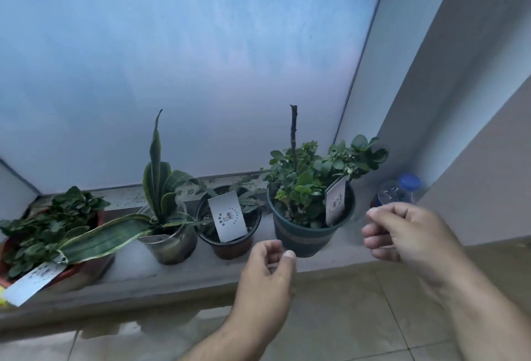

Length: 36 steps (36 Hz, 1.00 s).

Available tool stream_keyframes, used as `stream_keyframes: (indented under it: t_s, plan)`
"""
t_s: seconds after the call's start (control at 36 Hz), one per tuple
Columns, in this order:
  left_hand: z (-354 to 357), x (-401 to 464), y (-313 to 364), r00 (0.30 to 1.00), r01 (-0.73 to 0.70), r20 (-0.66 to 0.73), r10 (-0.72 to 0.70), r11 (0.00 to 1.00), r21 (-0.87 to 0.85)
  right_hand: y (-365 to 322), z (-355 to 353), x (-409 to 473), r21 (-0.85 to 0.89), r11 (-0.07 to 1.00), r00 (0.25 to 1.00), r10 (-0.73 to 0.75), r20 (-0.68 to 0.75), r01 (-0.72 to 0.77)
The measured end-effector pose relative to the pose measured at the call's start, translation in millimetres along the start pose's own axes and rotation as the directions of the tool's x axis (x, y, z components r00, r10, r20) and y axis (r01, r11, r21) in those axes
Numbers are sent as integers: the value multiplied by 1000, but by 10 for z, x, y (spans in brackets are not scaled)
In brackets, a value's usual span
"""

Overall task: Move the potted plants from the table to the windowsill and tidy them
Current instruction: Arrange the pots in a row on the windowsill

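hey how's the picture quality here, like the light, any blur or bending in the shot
Head view: dim, bluish light comes through the frosted window behind the plants, so the pots are backlit and dull. The right hand and the plastic bottle are smeared by motion blur; the left hand is slightly soft. Wide-angle distortion slants the window frame and curves the windowsill.

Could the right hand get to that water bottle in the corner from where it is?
Probably yes. The right hand hovers, fingers loosely curled and holding nothing, just in front of the bottle. Nothing lies between them; the green pot stands off to the left.
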<state>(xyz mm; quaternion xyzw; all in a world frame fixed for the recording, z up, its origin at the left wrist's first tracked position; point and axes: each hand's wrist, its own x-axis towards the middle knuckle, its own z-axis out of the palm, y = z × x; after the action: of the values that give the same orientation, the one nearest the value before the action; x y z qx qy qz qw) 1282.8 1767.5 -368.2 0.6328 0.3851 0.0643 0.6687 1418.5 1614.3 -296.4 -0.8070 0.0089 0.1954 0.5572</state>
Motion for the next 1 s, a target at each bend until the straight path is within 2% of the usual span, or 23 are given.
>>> stream_keyframes:
  t_s: [0.08,0.17,0.33,0.47,0.61,0.72,0.83,1.0]
  plan:
    - [201,118,76,999,36,-8,-37,993,-116,175,48,167,25,999,984,-34,-177,40]
    - [376,207,142,997,52,-38,-62,974,-219,349,149,330,0,999,973,-49,-227,51]
    - [504,352,132,986,-23,-164,-7,984,-176,384,452,573,58,998,996,-34,-87,39]
    - [501,412,145,976,-126,-190,109,989,-80,395,565,625,124,992,989,22,-149,-3]
    - [412,559,133,973,-163,-159,169,985,50,411,576,504,256,965,986,99,-133,-62]
    - [303,687,149,983,-124,-141,122,992,-7,430,645,428,314,945,981,140,-132,-92]
    - [278,660,89,985,-143,-115,131,985,-97,375,614,455,371,921,978,176,-115,-122]
    - [265,671,-24,986,-145,-95,138,986,-79,406,646,559,347,935,984,124,-126,-73]
